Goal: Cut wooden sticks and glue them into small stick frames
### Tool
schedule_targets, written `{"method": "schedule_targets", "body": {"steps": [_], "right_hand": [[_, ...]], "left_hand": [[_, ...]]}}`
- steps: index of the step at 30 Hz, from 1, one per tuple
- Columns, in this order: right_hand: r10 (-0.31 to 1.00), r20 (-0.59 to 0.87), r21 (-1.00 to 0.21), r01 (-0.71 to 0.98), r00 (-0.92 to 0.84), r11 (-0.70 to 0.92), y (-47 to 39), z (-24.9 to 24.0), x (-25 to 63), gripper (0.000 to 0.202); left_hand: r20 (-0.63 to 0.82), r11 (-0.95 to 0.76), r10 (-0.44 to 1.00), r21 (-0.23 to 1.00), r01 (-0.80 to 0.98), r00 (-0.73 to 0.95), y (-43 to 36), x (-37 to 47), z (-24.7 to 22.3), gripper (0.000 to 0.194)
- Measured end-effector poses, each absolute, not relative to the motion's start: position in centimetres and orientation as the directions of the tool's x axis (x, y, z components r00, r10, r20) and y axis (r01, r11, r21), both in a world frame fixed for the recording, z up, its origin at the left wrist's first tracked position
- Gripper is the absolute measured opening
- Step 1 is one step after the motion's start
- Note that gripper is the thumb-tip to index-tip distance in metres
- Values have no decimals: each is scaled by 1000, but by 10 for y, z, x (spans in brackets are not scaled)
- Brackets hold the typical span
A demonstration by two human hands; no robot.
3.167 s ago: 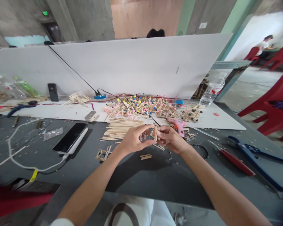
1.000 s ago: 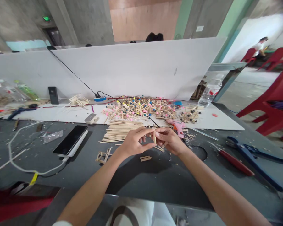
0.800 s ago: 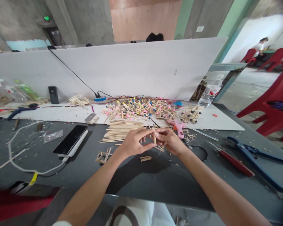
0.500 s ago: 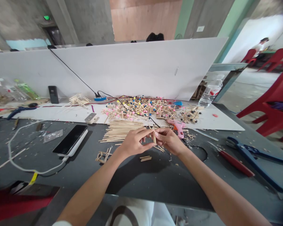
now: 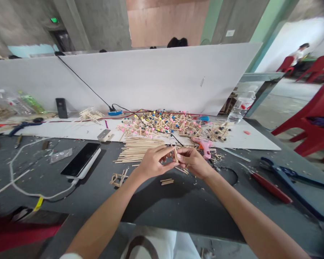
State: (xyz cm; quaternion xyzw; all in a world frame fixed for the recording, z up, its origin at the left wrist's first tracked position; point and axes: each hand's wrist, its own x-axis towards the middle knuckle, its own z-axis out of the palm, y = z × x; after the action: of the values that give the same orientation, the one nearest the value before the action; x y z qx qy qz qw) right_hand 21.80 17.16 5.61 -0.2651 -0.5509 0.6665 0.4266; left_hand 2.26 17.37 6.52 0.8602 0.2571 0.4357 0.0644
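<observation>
Small wooden stick pieces (image 5: 175,155) are pinched between my left hand (image 5: 154,162) and my right hand (image 5: 191,162), above the dark table. Fingers of both hands close on them from either side. Behind my left hand lies a bundle of long thin sticks (image 5: 135,149). Nearer the table's front, short cut sticks (image 5: 167,182) rest below my hands. A small stick frame (image 5: 118,179) stands left of my left forearm. Just beyond my right hand is a pink glue gun (image 5: 205,146).
A heap of sticks with coloured balls (image 5: 162,124) lies at the back. Blue pliers (image 5: 291,185) and a red-handled tool (image 5: 271,187) are on the right. At left, a phone (image 5: 81,159) lies on a white block with a cable.
The small stick pieces between my fingers have tilted slightly, with a small shift of the fingertips. Both hands still hold them in nearly the same place.
</observation>
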Motion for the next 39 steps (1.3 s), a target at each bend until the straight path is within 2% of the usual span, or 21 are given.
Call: {"method": "schedule_targets", "body": {"steps": [21, 35, 39], "right_hand": [[896, 75, -968, -248, -438, -41, 173, 52, 217, 30], [888, 54, -955, -285, -456, -89, 174, 55, 219, 30], [880, 62, -953, -291, -471, -89, 174, 55, 220, 28]], "left_hand": [[681, -814, 553, 316, 488, 481, 170, 25, 73, 30], [654, -796, 592, 380, 472, 471, 174, 24, 66, 47], [668, -808, 574, 368, 460, 474, 173, 24, 65, 44]]}}
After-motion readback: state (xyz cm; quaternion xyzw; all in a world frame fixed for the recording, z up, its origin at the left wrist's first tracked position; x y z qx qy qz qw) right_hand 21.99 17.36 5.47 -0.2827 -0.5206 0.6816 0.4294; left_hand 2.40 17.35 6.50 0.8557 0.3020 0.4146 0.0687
